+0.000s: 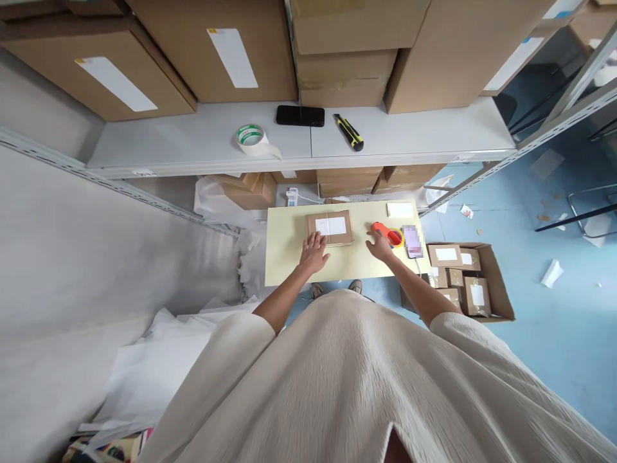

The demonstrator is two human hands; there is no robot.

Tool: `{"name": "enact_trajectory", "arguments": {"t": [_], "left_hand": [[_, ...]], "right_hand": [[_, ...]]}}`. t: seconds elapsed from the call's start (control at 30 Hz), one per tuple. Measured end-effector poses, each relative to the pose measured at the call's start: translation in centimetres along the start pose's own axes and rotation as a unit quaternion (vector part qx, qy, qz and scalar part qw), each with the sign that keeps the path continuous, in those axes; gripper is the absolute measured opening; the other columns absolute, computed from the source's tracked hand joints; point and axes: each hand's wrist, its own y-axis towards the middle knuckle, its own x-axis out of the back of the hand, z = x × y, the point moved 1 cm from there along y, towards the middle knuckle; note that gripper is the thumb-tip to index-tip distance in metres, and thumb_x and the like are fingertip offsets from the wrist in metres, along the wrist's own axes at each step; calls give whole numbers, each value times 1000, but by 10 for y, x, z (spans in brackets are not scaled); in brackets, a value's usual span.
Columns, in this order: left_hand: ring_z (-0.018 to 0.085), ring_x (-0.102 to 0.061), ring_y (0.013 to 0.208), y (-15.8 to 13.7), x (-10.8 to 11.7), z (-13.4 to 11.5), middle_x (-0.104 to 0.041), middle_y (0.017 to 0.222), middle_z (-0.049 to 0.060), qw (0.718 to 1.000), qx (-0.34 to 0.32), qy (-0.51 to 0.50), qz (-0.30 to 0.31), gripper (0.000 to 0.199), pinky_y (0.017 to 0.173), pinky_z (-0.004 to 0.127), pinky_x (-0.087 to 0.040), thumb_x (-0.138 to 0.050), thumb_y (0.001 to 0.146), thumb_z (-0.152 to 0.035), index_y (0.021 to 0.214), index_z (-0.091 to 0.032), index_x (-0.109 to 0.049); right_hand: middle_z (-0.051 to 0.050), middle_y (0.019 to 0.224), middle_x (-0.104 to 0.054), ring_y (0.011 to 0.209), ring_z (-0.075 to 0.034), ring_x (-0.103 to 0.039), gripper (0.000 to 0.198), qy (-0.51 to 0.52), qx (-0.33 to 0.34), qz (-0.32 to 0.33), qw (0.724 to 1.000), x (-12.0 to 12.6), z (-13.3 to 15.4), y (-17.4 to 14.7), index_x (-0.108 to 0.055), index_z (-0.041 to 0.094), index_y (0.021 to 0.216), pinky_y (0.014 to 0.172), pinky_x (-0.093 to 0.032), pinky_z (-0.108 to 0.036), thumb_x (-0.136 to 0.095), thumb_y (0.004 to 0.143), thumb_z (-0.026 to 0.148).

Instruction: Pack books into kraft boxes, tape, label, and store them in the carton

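A small flat cardboard box (346, 220) with a white label (331, 225) lies on the pale yellow table (289, 260). My left hand (314, 253) rests on its lower left part, fingers stretched out and spread. To the right, my right hand (380, 247) is at the near left side of a red tape dispenser (383, 228) and partly covers it. Its fingers look apart rather than wrapped around the dispenser. Whether they touch it, I cannot tell. Just right of the dispenser lies a phone (412, 241) with a lit, blurred screen.
A white card (400, 209) lies at the table's back right. On the shelf (193, 141) above are a tape roll (250, 136), a black phone (300, 116), a utility knife (349, 132) and large cartons (255, 51). An open carton (501, 286) of small boxes stands at right.
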Motion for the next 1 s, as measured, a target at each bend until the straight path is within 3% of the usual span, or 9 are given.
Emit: {"name": "enact_trajectory", "arguments": {"t": [0.13, 0.23, 0.47, 0.67, 0.8, 0.9, 1.0], "left_hand": [[42, -9, 182, -1, 4, 2, -15, 195, 20, 1000, 3, 19, 17, 90, 143, 71, -9, -60, 108, -48, 186, -23, -25], [40, -7, 182, -2, 7, 1, -11, 195, 21, 999, 12, 36, 34, 86, 144, 68, -9, -58, 108, -43, 185, -19, -28], [40, -8, 182, 2, 8, 1, -18, 194, 21, 999, 11, 28, 32, 89, 145, 62, -14, -62, 106, -50, 183, -18, -31], [41, -10, 181, 6, 9, -1, -17, 194, 23, 998, 33, 30, 38, 86, 145, 64, -14, -59, 106, -46, 181, -16, -33], [41, -12, 181, 9, 9, -4, -21, 193, 23, 998, 34, 32, 31, 85, 146, 61, -14, -60, 106, -46, 180, -13, -36], [40, -13, 181, 10, 8, -4, -23, 192, 22, 999, 33, 28, 23, 83, 146, 59, -14, -59, 105, -43, 179, -13, -38], [40, -13, 181, 11, 6, -4, -25, 192, 21, 999, 34, 17, 16, 83, 146, 61, -15, -60, 104, -42, 179, -15, -38]], "right_hand": [[-24, 163, -61, 151, -42, -57, 55, -83, -134, -19, 987, 19, -34, 3, -68, 18, 155, 124, -47, -56, -60, 101, 26], [-23, 164, -61, 152, -42, -55, 54, -106, -167, 0, 980, 27, -56, 6, -67, 21, 155, 124, -44, -58, -64, 103, 32], [-18, 129, -78, 132, -39, -66, 42, -138, -114, 58, 982, 26, -75, 12, -72, 24, 145, 119, -41, -59, -58, 107, 38], [-22, 136, -75, 144, -43, -57, 39, -146, -97, 55, 983, 24, -75, 10, -72, 18, 140, 119, -39, -59, -52, 109, 33], [-25, 145, -73, 151, -46, -52, 45, -106, -100, 32, 989, 39, -75, 14, -70, 17, 145, 120, -38, -65, -49, 107, 29], [-25, 140, -76, 139, -45, -62, 50, -49, -128, 30, 990, 56, -69, 21, -69, 16, 147, 119, -42, -63, -41, 109, 31], [-21, 130, -80, 120, -40, -71, 53, 42, -124, 14, 991, 70, -51, 27, -71, 17, 141, 111, -52, -55, -35, 112, 44]]}}
